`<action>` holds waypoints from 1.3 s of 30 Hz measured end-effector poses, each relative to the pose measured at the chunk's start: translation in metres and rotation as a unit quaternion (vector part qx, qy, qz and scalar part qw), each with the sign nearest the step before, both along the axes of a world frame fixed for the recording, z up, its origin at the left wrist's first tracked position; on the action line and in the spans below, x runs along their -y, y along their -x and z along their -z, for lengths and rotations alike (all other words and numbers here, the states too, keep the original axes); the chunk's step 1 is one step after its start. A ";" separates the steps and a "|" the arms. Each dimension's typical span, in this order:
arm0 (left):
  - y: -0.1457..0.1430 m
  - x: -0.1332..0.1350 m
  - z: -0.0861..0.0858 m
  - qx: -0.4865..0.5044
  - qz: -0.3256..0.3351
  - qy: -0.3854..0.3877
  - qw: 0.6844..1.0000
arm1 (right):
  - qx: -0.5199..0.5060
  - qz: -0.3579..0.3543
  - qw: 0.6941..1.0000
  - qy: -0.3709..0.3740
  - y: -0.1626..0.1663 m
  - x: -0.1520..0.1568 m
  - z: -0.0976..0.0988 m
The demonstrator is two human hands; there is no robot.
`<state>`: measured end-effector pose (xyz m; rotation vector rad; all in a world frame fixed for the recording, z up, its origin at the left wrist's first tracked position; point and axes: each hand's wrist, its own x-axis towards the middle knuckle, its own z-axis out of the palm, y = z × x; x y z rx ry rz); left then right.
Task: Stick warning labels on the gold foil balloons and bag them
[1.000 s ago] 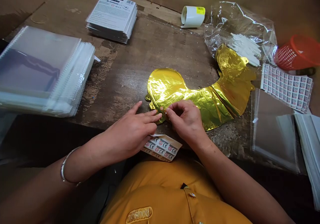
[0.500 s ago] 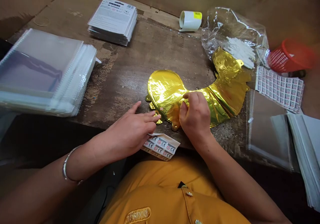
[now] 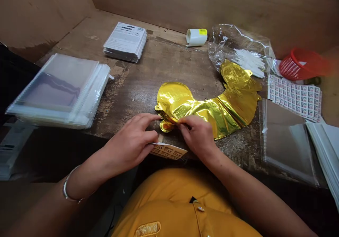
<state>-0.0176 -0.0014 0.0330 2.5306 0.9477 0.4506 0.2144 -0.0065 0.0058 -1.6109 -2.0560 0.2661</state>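
Observation:
A flat gold foil balloon [image 3: 203, 110] with a curved outline and small tabs lies across the tabletop, its near left edge creased and lifted. My right hand [image 3: 198, 134] is closed, pinching that near edge between thumb and fingers. My left hand [image 3: 132, 138] has a sheet of CE-mark stickers [image 3: 169, 151] caught between its thumb and lower fingers, the sheet tilted at the table's front edge. The index finger of this hand reaches to the balloon's left tabs. Part of the sheet is hidden behind my left fingers.
Clear plastic sleeves [image 3: 60, 88] are stacked at left, printed cards [image 3: 125, 39] behind. A white roll [image 3: 197, 37], a plastic bag [image 3: 243, 35] with white sticks [image 3: 250, 62], a red basket [image 3: 293, 65], another sticker sheet [image 3: 295, 97] and a clear sleeve [image 3: 287, 138] lie at back and right.
My right hand has moved left and down to the balloon's near edge, which is now lifted and creased. My left hand has drawn back slightly; the sticker sheet tilts more edge-on. The head view has shifted.

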 end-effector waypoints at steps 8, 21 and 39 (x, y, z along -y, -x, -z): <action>-0.014 -0.008 -0.013 -0.015 0.048 -0.033 0.998 | -0.151 0.031 0.969 0.191 -0.011 -0.026 -0.011; -0.037 -0.017 -0.017 -0.040 0.116 -0.072 0.990 | -0.104 -0.018 0.966 0.238 -0.009 -0.034 -0.021; -0.047 -0.027 0.001 -0.059 0.145 0.034 0.987 | 0.060 0.012 0.998 -0.011 -0.021 0.012 -0.021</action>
